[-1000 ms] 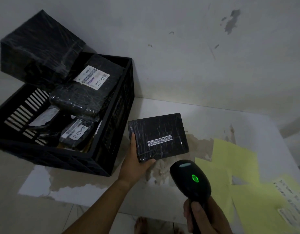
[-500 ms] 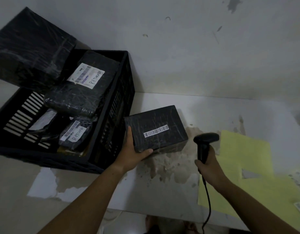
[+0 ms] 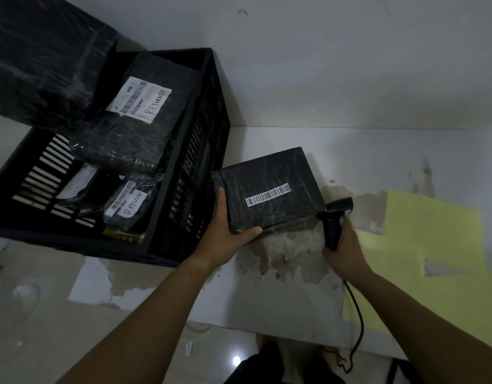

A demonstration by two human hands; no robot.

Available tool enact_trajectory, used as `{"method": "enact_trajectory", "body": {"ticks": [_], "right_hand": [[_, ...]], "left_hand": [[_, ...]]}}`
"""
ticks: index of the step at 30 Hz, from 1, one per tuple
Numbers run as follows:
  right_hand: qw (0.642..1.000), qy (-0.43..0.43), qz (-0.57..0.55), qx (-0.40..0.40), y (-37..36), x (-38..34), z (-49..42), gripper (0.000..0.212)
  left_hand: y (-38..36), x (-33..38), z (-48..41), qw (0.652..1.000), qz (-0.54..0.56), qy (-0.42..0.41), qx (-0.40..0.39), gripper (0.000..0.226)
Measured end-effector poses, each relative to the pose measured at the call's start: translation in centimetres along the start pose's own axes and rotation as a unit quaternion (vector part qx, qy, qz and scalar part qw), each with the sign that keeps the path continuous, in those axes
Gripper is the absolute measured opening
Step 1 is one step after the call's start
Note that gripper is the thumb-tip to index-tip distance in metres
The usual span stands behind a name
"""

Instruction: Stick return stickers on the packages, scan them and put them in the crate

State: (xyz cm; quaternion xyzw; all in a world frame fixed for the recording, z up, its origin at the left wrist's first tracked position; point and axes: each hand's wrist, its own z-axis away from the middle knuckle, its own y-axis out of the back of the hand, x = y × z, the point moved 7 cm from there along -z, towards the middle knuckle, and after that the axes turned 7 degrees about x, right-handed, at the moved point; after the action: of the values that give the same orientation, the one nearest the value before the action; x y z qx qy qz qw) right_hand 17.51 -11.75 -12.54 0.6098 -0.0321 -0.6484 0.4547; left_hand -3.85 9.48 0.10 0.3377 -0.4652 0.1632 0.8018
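My left hand (image 3: 225, 236) grips the near left corner of a black wrapped package (image 3: 269, 178) with a white barcode strip on top. The package sits just right of the black slatted crate (image 3: 167, 239). My right hand (image 3: 343, 246) holds a black corded barcode scanner (image 3: 333, 221) upright at the package's right edge, its head touching or nearly touching the package. Inside the crate lie several black wrapped packages, two with white labels marked RETURN (image 3: 141, 99) (image 3: 127, 202). A large black package (image 3: 42, 59) rests on the crate's far left rim.
Yellow paper sheets (image 3: 430, 245) lie on the white table (image 3: 267, 295) to the right. The table surface is peeling in patches. A wall rises right behind the table. The scanner cable (image 3: 357, 328) hangs off the front edge.
My right hand has lowered the scanner from in front of the camera down to the table beside the package. The green scanner light is no longer visible. My left hand keeps its hold.
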Motion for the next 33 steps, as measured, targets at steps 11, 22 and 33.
{"method": "enact_trajectory", "body": {"ticks": [11,22,33], "right_hand": [[0.998,0.053,-0.011,-0.038,2.7,-2.2,4.9,0.076],[0.998,-0.04,-0.028,-0.038,11.4,7.2,15.5,0.073],[0.979,-0.132,-0.015,0.154,23.0,17.1,17.2,0.048]], "left_hand": [[0.1,0.7,0.0,1.0,-0.024,-0.001,0.005,0.121],[-5.0,7.3,3.6,0.911,-0.284,-0.27,0.129,0.069],[-33.0,3.4,10.6,0.815,-0.392,-0.259,-0.34,0.064]]}}
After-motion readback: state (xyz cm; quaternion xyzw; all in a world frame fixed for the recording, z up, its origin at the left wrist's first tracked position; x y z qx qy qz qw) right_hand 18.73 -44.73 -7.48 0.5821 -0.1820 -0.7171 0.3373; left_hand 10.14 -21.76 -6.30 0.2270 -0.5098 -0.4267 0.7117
